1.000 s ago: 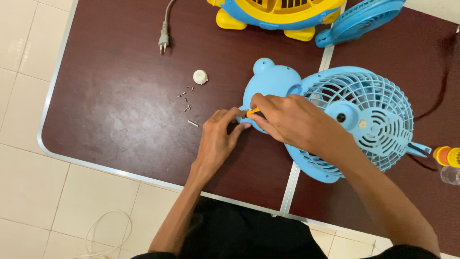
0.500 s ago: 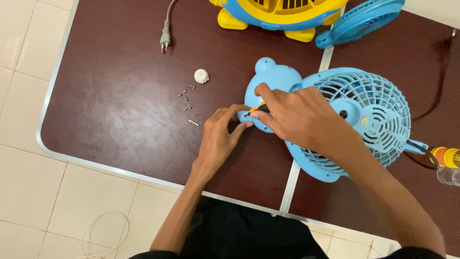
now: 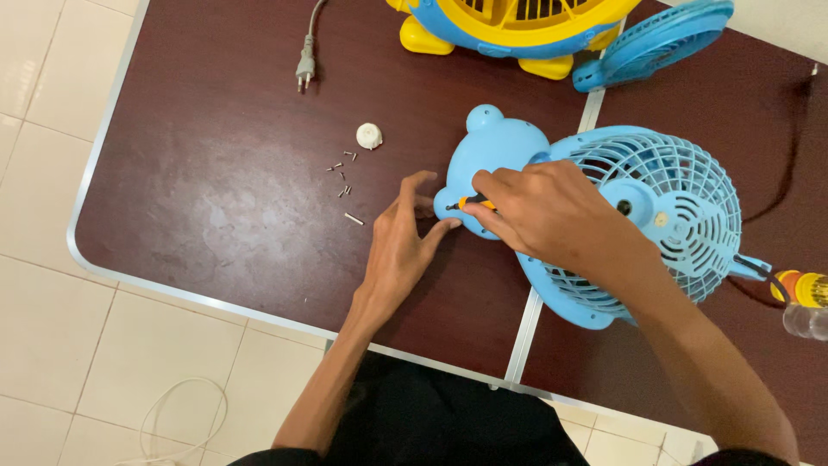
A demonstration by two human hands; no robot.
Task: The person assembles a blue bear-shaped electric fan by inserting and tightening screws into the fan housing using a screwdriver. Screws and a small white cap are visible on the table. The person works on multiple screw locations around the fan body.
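Observation:
A light blue table fan [image 3: 664, 207] lies on its side on the dark brown table [image 3: 216, 207], its rounded base [image 3: 492, 151] pointing left. My right hand [image 3: 543, 211] rests on the fan and grips a small orange-and-black screwdriver [image 3: 470, 204] whose tip points left at the base's edge. My left hand [image 3: 405, 246] lies flat on the table beside the base, fingers spread and touching its lower left edge, holding nothing.
Several small loose screws [image 3: 343, 179] and a white knob [image 3: 369, 135] lie left of the hands. A grey plug [image 3: 304, 71] is farther back. A yellow-and-blue fan body [image 3: 517, 22] and blue grille [image 3: 655, 39] sit at the back. An orange-capped tool [image 3: 798, 289] lies at the right edge.
My right hand has slid slightly right, exposing the screwdriver shaft. My left hand's fingers have spread and lifted from their pinch at the base.

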